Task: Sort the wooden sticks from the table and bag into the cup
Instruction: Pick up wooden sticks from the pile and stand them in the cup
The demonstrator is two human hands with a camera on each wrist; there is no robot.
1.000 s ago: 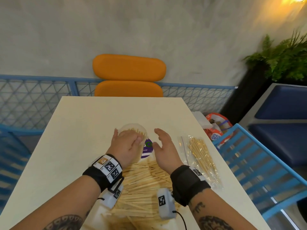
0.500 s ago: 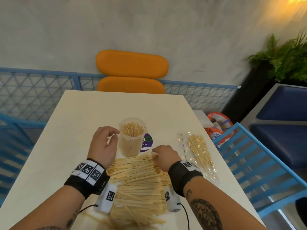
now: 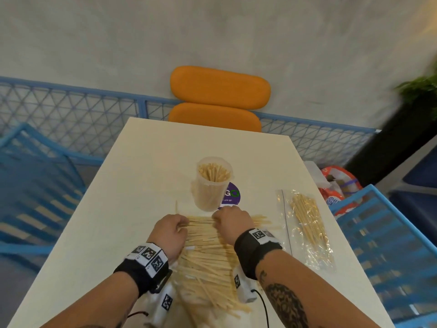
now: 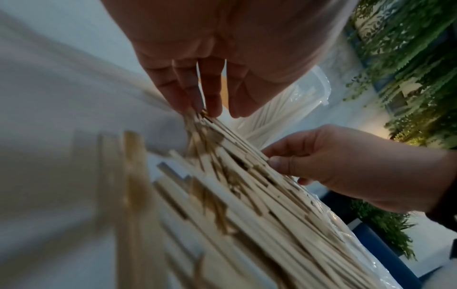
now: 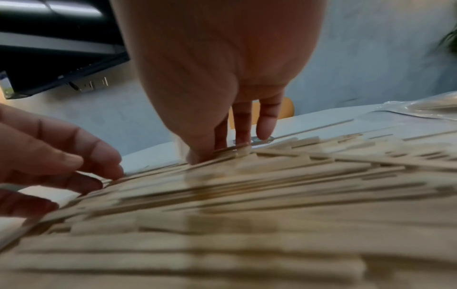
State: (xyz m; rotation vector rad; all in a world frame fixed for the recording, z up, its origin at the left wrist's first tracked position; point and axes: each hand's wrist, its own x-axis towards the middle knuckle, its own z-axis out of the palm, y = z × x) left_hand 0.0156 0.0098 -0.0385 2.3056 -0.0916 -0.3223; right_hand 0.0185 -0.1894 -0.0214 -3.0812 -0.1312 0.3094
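Left hand point(image 3: 170, 232) now joins right hand point(image 3: 230, 221) on sticks point(image 3: 208, 259), grips seemingly hidden.

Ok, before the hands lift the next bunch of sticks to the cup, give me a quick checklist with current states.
1. Cup upright on the table: ok.
2. Room left in cup: cannot tell, already holds many sticks.
3. Left hand on the stick pile: ok, fingertips at the stick ends.
4. Right hand on the pile: ok.
5. Bunch firmly gripped: cannot tell.
6. Bag clear of the path: ok, off to the right.
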